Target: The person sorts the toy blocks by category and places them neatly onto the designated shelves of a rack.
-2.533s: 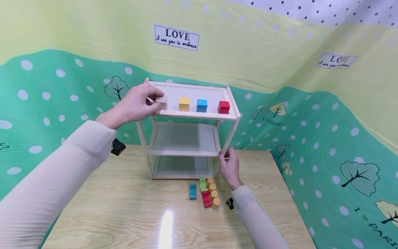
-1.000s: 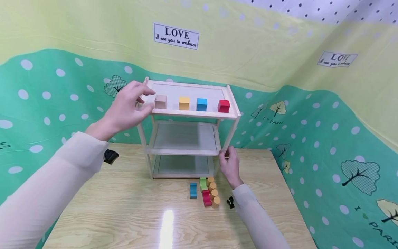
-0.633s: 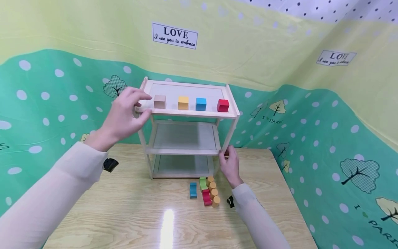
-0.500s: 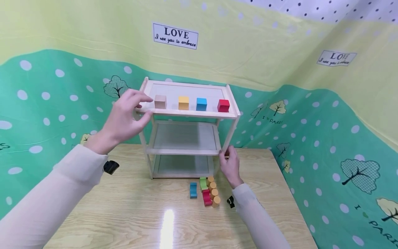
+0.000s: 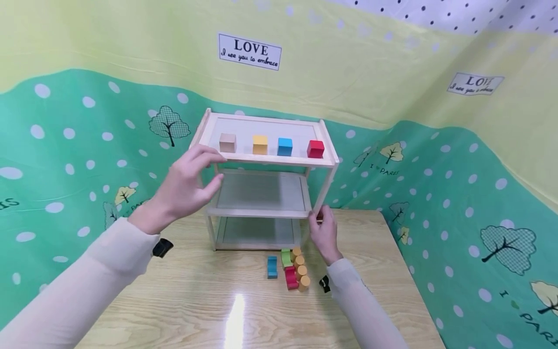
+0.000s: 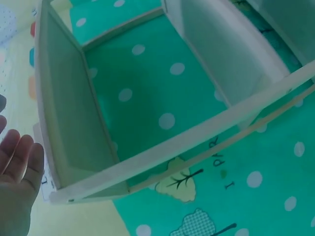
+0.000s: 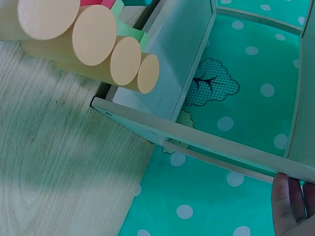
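A pale wooden three-tier shelf [image 5: 257, 213] stands against the fabric backdrop. Along its top tier sit a plain greyish-pink cube [image 5: 227, 143], a yellow cube [image 5: 260, 145], a blue cube [image 5: 285, 147] and a red cube [image 5: 316, 150], spaced apart. My left hand [image 5: 185, 186] is in front of the shelf's left post, below the plain cube, thumb and fingers spread with nothing between them. My right hand [image 5: 324, 235] grips the right front post at middle-tier height. In the right wrist view its fingers [image 7: 282, 199] meet the post; part of that hand is cut off.
On the wooden table [image 5: 183, 291] before the shelf lie a blue curved block [image 5: 272, 267], a green one [image 5: 286, 259] and a red one [image 5: 291, 278]. Several orange-tan cylinders [image 5: 301, 272] stand in a row beside them. Patterned fabric [image 5: 457, 203] hangs behind and at the right.
My left hand let go of the plain cube on the top tier, drew back left, then came down in front of the shelf. My right hand has stayed on the post.
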Available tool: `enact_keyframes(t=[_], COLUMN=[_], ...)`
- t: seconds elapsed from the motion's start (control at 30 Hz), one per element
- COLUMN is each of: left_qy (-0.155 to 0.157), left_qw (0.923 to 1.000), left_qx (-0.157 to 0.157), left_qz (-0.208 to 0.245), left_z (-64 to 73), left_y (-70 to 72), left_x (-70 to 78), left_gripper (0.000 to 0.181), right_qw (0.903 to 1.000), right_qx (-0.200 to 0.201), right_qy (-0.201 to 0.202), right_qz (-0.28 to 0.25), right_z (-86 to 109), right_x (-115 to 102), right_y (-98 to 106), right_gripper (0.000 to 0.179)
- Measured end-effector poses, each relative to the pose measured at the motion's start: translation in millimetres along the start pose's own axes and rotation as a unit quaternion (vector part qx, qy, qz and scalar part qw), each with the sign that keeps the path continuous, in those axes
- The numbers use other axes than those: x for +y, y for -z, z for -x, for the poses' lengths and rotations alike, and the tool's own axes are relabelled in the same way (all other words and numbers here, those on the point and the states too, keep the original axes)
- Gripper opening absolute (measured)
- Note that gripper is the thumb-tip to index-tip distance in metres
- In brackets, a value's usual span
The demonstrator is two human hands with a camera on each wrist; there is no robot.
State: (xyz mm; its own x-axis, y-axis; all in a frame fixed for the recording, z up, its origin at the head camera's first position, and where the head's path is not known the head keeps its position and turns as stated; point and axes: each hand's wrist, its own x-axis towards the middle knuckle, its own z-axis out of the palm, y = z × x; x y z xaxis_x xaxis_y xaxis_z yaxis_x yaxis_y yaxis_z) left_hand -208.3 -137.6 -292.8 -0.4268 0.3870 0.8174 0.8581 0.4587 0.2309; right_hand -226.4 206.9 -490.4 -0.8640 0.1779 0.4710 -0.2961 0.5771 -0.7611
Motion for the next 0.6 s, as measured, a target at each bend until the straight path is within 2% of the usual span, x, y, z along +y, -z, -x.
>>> enact_keyframes(t=[0.17, 0.6], left_qy=[-0.001, 0.008], left_qw=[0.9998, 0.9987], left_qx=[-0.020, -0.046], left_qz=[-0.004, 0.020], left_z=[13.3, 44.2], left_y=[-9.2, -36.8], left_x=[1.2, 8.6], left_gripper=[0.027, 0.028], right_qw=[0.9999, 0.9998], right_qx=[0.003, 0.007], right_qy=[0.010, 0.016], right_qz=[0.003, 0.002], right_z=[0.5, -0.3], right_x=[0.2, 0.8], right_y=[-1.4, 0.6], right_gripper=[0.008, 0.008])
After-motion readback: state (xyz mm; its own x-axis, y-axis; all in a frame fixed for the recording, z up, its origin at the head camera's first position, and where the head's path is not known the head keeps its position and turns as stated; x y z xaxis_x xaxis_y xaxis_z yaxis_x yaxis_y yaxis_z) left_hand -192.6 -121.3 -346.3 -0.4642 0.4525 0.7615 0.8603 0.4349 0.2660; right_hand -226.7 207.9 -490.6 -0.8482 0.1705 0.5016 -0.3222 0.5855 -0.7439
